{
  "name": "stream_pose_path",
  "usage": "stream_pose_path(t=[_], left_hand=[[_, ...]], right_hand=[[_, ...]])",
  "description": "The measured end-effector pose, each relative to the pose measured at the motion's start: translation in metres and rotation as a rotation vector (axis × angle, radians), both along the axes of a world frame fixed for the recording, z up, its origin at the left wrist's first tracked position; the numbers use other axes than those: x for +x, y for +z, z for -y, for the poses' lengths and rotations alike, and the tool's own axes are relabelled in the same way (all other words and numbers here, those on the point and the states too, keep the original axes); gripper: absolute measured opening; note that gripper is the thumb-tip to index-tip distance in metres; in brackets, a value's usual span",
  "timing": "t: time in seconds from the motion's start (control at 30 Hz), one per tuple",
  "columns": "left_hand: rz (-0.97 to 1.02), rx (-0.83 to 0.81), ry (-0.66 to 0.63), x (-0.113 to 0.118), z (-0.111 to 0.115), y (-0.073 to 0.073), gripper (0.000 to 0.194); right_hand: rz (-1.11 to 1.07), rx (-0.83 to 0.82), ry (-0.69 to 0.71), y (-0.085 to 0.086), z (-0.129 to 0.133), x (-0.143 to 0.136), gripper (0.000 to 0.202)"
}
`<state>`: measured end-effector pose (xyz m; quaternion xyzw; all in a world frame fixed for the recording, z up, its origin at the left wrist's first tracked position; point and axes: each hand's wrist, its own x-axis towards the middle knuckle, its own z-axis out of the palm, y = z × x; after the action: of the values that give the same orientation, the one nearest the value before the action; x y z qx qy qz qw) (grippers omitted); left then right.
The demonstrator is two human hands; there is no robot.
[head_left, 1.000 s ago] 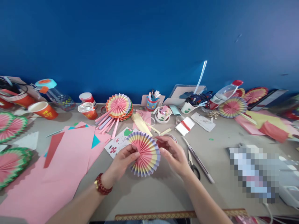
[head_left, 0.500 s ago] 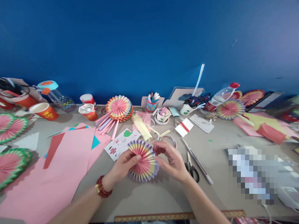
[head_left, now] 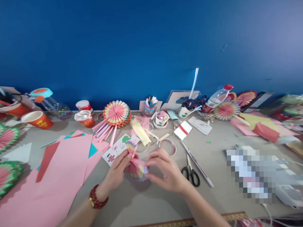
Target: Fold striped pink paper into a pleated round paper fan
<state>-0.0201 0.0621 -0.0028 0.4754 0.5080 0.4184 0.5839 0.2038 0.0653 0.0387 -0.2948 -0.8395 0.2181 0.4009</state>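
Between my hands is a pleated paper fan [head_left: 136, 171] in pink, yellow and purple, partly folded out of its round shape. My left hand [head_left: 117, 170] pinches it near the centre, thumb on top. At the fan's right edge, my right hand [head_left: 165, 170] has thumb and fingertips closed on the folds. A white card [head_left: 111, 152] with a red knot design and a green patch lies just behind my left hand. Black-handled scissors [head_left: 194, 177] and a slim grey cutter-like tool [head_left: 199, 165] lie to the right of my right hand.
Pink paper sheets [head_left: 61, 170] cover the left. Finished fans [head_left: 115, 113] lie in a stack at the back, with a tape roll [head_left: 168, 147] nearer. Paper cups [head_left: 39, 120], a pen cup [head_left: 149, 109] and a plastic bottle [head_left: 217, 98] line the blue wall. A blurred-out device [head_left: 248, 176] lies right.
The fan was spread as a nearly full flat disc; now it is bent and partly folded between my hands. My right hand has moved slightly down and left. The view has shifted a little.
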Motion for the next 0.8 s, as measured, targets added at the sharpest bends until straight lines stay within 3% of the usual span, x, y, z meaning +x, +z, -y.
stream_pose_path(t=[0.13, 0.3, 0.37, 0.53, 0.8], left_hand=[[-0.105, 0.116, 0.053, 0.000, 0.005, -0.004, 0.035], [-0.289, 0.215, -0.092, 0.001, 0.005, -0.003, 0.027], [-0.278, 0.213, -0.135, 0.002, 0.003, 0.000, 0.026], [-0.037, 0.103, -0.113, 0.006, 0.001, 0.009, 0.028], [0.552, -0.287, -0.033, 0.012, 0.001, 0.010, 0.023]], right_hand=[[0.068, 0.086, 0.122, 0.001, 0.005, -0.010, 0.017], [0.261, 0.233, 0.128, -0.006, 0.011, -0.019, 0.014], [0.312, 0.260, 0.125, -0.008, 0.012, -0.020, 0.015], [0.368, 0.314, 0.111, -0.008, 0.015, -0.020, 0.024], [0.392, 0.442, -0.027, -0.009, 0.021, -0.026, 0.023]])
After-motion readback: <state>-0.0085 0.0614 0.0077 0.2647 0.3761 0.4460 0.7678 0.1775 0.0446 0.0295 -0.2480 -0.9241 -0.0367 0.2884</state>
